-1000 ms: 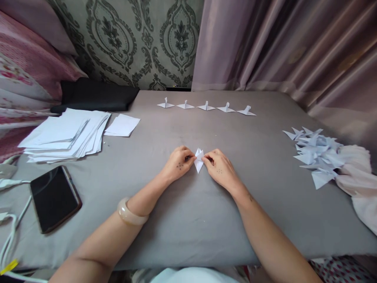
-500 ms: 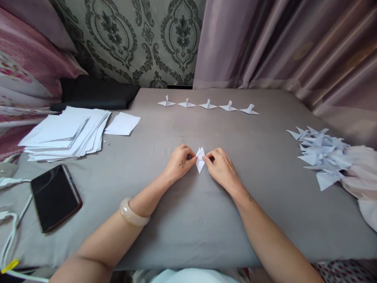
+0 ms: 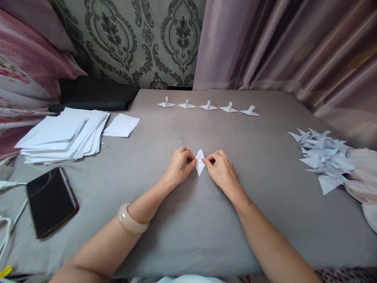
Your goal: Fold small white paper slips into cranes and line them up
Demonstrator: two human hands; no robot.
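A small white folded paper (image 3: pixel 200 166), shaped like a slim diamond, is between my two hands near the middle of the table. My left hand (image 3: pixel 182 164) pinches its left corner between thumb and fingers. At the right corner, my right hand (image 3: pixel 219 168) grips it in the same way, the thumb lying partly over the paper. The top of the diamond shows split points, and a crease crosses its middle. Both hands rest low, close to the grey tablecloth (image 3: pixel 182 243).
Several folded paper birds (image 3: pixel 208 106) stand in a row at the back. A heap of folded papers (image 3: pixel 324 155) lies right, beside pale cloth (image 3: pixel 365 173). On the left are stacked paper sheets (image 3: pixel 63 131), smaller sheets (image 3: pixel 122 125), a phone (image 3: pixel 52 201) and a black case (image 3: pixel 94 94).
The view has shifted slightly. Both hands keep their pinch on the folded paper, whose top points now sit closer together.
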